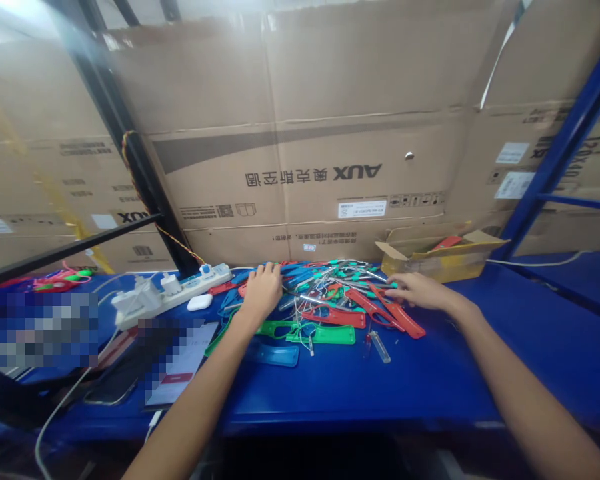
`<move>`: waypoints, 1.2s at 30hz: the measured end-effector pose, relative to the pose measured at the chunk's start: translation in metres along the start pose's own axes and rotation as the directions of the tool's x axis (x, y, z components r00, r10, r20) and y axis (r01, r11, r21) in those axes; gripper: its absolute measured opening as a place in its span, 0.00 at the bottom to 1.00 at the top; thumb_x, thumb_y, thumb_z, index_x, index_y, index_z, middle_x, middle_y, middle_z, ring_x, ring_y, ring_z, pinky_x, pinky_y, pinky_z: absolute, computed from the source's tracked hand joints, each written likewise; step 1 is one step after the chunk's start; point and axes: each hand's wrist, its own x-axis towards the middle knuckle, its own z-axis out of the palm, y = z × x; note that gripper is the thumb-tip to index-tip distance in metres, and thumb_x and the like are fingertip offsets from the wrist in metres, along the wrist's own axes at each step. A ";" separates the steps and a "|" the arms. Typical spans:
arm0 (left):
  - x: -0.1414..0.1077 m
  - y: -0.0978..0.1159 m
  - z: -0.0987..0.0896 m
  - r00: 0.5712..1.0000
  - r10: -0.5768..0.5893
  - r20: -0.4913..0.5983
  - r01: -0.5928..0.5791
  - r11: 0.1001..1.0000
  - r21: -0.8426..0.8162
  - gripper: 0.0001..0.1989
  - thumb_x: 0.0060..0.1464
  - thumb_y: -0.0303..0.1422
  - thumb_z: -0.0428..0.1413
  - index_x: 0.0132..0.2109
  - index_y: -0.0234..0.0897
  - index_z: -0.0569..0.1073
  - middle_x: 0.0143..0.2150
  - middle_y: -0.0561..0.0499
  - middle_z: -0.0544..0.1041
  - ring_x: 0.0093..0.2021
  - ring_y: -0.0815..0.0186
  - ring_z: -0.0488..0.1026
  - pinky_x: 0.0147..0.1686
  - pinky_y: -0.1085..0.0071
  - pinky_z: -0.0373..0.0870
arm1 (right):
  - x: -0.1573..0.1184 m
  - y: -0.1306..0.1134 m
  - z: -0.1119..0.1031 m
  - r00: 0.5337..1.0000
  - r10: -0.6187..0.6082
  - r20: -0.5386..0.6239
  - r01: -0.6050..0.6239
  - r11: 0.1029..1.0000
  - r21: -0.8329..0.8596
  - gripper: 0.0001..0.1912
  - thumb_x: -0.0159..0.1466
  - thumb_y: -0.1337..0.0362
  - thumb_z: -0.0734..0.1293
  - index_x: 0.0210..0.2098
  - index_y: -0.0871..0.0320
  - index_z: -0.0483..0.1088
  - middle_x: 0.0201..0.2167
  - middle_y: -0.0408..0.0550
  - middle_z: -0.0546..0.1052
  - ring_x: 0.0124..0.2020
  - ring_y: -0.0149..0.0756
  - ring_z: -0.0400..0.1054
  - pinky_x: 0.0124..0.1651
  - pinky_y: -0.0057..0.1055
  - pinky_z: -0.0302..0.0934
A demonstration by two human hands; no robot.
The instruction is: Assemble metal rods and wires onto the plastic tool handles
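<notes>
My left hand (263, 290) reaches into the left back of a pile of lighter-like parts, its fingers curled down and the fingertips hidden; what they hold cannot be made out. At the pile's right side, my right hand (417, 291) has its fingers apart, close to the thin metal tubes with teal ends (337, 272). Nearer to me lie red plastic handle shells (337, 316), green handle shells (330, 334) and a blue shell (277, 355). A small clear plastic piece (380, 347) rests in front of the pile.
Behind the right hand stands an open cardboard box (430, 265) with something red inside. A white power strip (200, 287) with plugged-in adapters and a white case (200, 303) lie left. A tablet-like screen (183, 373) is beside my left forearm. Large cardboard (300, 153) backs the blue table (430, 380).
</notes>
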 end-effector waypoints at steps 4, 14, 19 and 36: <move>0.003 -0.033 0.003 0.985 -0.135 0.109 0.128 0.990 0.063 0.13 0.68 0.37 0.58 0.54 0.34 0.74 0.53 0.44 0.76 0.52 0.56 0.75 0.53 0.52 0.72 | 0.001 0.000 0.001 1.000 -0.006 0.007 0.006 1.000 0.012 0.23 0.68 0.46 0.61 0.47 0.59 0.74 0.28 0.50 0.82 0.26 0.39 0.75 0.31 0.30 0.62; 0.005 -0.046 0.001 0.961 -0.219 0.166 0.216 0.976 0.034 0.15 0.68 0.37 0.58 0.57 0.34 0.73 0.56 0.43 0.75 0.52 0.56 0.76 0.51 0.53 0.76 | 0.001 -0.002 0.001 1.000 -0.017 0.014 0.016 1.000 0.007 0.23 0.68 0.45 0.61 0.44 0.58 0.75 0.27 0.49 0.82 0.26 0.40 0.75 0.32 0.31 0.62; 0.011 -0.050 -0.006 0.974 -0.170 0.150 0.180 0.982 -0.050 0.15 0.69 0.36 0.58 0.58 0.35 0.72 0.56 0.43 0.75 0.52 0.57 0.76 0.51 0.55 0.76 | 0.000 -0.002 0.001 1.000 -0.016 0.009 0.016 1.000 0.014 0.24 0.68 0.44 0.62 0.44 0.58 0.75 0.27 0.49 0.82 0.26 0.40 0.75 0.32 0.31 0.62; 0.010 -0.039 0.003 0.978 -0.208 0.022 0.209 0.962 -0.178 0.11 0.70 0.33 0.54 0.55 0.33 0.73 0.52 0.42 0.77 0.52 0.55 0.76 0.52 0.52 0.73 | 0.001 0.001 0.000 0.999 -0.049 -0.020 0.049 0.999 -0.011 0.18 0.70 0.53 0.57 0.32 0.56 0.70 0.27 0.48 0.80 0.23 0.35 0.73 0.32 0.29 0.61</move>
